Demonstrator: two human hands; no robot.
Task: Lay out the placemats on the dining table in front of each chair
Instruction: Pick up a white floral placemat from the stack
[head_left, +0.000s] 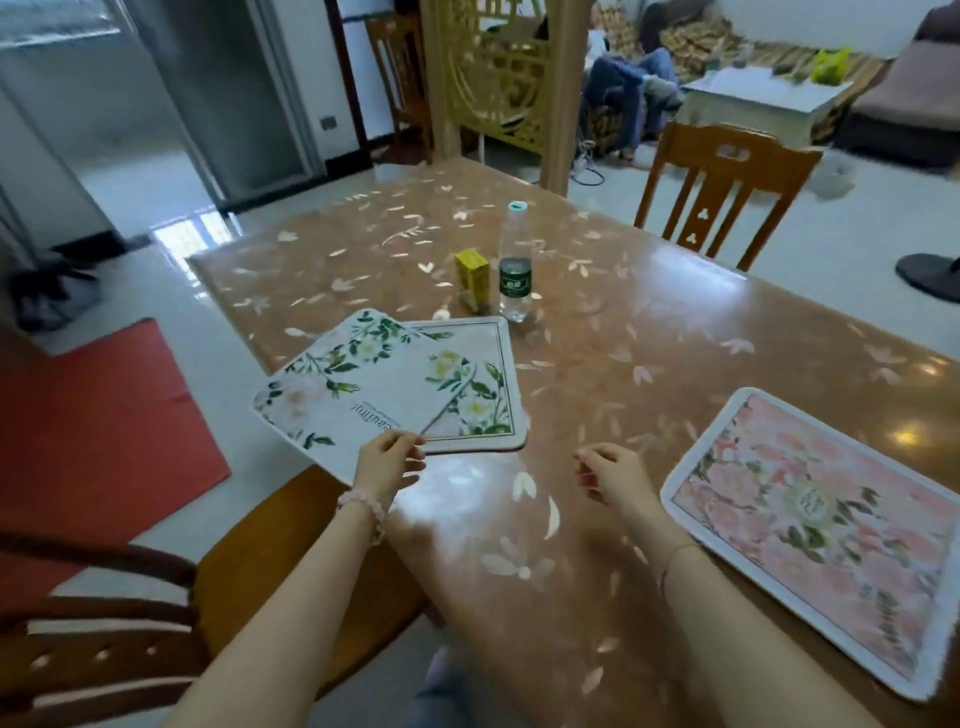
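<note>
Two placemats lie stacked near the left edge of the dining table (623, 322). The top one, white with green leaves and lettering (358, 389), is skewed and overhangs the edge. My left hand (387, 462) pinches its near corner. Under it lies a bordered floral placemat (488, 395). A pink floral placemat (826, 525) lies flat at the right, near the table's front edge. My right hand (608, 475) hovers just left of it, fingers loosely curled, holding nothing.
A clear water bottle (515, 265) and a small yellow box (471, 275) stand mid-table. A wooden chair (722, 187) stands at the far side, another chair (98, 649) at my near left. A red mat (88, 426) lies on the floor. A person sits in the far room.
</note>
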